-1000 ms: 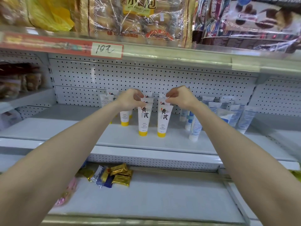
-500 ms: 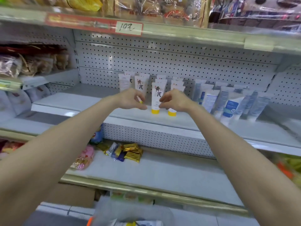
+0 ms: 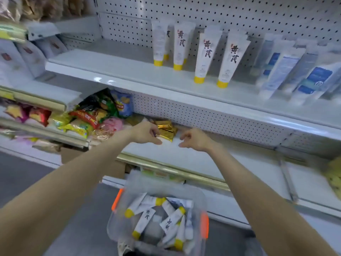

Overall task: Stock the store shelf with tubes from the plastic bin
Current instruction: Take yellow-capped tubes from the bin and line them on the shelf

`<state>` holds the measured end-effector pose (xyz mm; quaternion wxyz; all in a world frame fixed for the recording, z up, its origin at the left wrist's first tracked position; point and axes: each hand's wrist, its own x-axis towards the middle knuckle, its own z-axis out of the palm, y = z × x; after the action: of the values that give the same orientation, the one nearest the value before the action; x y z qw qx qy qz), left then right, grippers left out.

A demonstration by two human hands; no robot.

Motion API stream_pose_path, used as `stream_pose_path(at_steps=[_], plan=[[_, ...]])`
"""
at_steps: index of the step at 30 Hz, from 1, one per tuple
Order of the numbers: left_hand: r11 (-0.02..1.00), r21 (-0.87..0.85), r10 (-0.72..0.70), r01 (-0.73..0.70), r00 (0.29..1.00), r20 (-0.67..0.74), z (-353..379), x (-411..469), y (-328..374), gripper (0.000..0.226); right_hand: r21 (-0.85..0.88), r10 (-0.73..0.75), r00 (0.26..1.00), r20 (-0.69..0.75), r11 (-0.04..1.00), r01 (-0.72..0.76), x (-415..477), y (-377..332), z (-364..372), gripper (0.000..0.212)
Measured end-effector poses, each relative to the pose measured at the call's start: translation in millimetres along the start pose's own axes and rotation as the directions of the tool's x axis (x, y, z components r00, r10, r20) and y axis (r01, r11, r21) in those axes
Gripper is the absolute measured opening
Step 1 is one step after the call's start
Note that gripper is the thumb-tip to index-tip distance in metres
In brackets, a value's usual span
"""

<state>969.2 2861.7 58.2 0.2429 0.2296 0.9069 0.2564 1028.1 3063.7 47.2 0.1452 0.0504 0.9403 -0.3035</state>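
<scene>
Hanging side by side over the lower shelf [image 3: 184,159], the left grip [image 3: 145,133] and the right grip [image 3: 195,139] are near each other but apart; each has its fingers loosely curled with the thumb close to the fingertips, and neither pinches anything; both bare forearms reach in from the bottom corners of the view; below the grips, nearer the person, sits the clear plastic bin [image 3: 120,217], with an orange latch [image 3: 116,199] on its left side and another on its right; inside it lie yellow-capped tubes [image 3: 144,220], white-bodied and jumbled at different angles; above and beyond the grips, on the store shelf [image 3: 120,69], more such tubes stand cap-down, leaning back toward the pegboard panel [image 3: 221,13]; the front pair of tubes [image 3: 204,58] stands side by side above the gap between the grips, and the rear tubes [image 3: 180,45] stand behind them to the left; above and right of the right grip, a crowd of blue-and-white tubes [image 3: 282,71] leans the same way, too blurred to read; just beyond the left grip's fingers, gold-wrapped packets [image 3: 167,130] lie stacked on the lower shelf; further left of the left grip, bright snack bags [image 3: 96,109] are heaped together.
</scene>
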Motion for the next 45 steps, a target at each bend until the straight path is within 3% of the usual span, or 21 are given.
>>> stream_pose_path(at_steps=[9, 19, 27, 34, 39, 45], plan=[[0.971, -0.075, -0.211, 0.229, 0.958, 0.194, 103.0, 18.8, -89.7, 0.035, 0.110, 0.229, 0.940, 0.254, 0.958, -0.264, 28.8, 74.3, 123.5, 0.035], [0.878, -0.105, -0.401, 0.467, 0.837, 0.371, 210.8, 30.7, -182.2, 0.040, 0.149, 0.405, 0.831, 0.382, 0.860, -0.488, 44.7, 126.5, 244.3, 0.031], [0.795, -0.158, -0.516, 0.586, 0.789, 0.335, 259.3, 56.2, -245.0, 0.046, 0.137, 0.458, 0.794, 0.400, 0.826, -0.546, 76.1, 153.4, 322.5, 0.035], [0.786, -0.082, -0.560, 0.612, 0.762, 0.324, 302.0, 86.2, -262.5, 0.061, 0.184, 0.474, 0.813, 0.339, 0.814, -0.551, 111.0, 154.7, 358.7, 0.049], [0.776, -0.048, -0.581, 0.629, 0.742, 0.334, 324.4, 85.5, -277.6, 0.059, 0.162, 0.481, 0.812, 0.331, 0.818, -0.552, 124.9, 159.9, 377.6, 0.057], [0.766, -0.019, -0.605, 0.643, 0.731, 0.315, 338.3, 82.2, -276.6, 0.060, 0.119, 0.533, 0.790, 0.304, 0.802, -0.586, 116.7, 162.1, 395.0, 0.049]])
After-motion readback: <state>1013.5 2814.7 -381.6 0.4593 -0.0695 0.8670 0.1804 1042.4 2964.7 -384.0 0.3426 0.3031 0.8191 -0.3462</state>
